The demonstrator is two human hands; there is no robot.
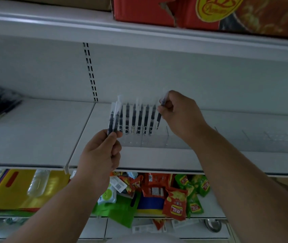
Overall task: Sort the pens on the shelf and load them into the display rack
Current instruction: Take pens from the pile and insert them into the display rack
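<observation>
— Dark pens, which hand had them?
— Both. My left hand (101, 155) pinched two pens (113, 122) by their lower ends; my right hand (178, 116) gripped a single pen (159, 118), tilted, beside the row of pens (136, 120) standing in the clear display rack (150, 142).
— And the rack?
— It sat on the white shelf (52, 137).

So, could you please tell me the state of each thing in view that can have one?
Left hand: holds two pens upright.
Right hand: pinches one pen, tip down at the rack.
Display rack: partly filled, slots to the right empty.
Pens in rack: standing upright in a row.
Red carton: torn at the front.
</observation>
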